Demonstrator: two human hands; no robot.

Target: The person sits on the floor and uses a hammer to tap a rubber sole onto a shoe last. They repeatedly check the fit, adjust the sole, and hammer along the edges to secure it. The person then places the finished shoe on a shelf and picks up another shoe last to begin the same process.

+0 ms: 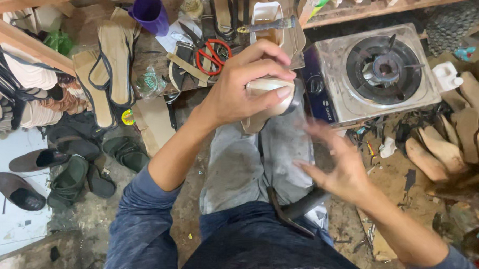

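While the left hand (241,89) hides much of the gripped pale sole (267,101), the blurred right hand (336,167) hangs open

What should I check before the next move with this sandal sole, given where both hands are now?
1. Left hand grips the cream sandal sole, fingers wrapped over its end: ok.
2. Right hand is free: ok, open and apart from the sole, though blurred.
3. Sole rests over the grey cloth on the lap: ok.
4. Dark tool on the lap within reach of the right hand: ok, near it; what kind of tool, cannot tell.
5. Gas stove burner off: cannot tell, no flame shows.
6. Red-handled scissors lie clear of the hands: ok.
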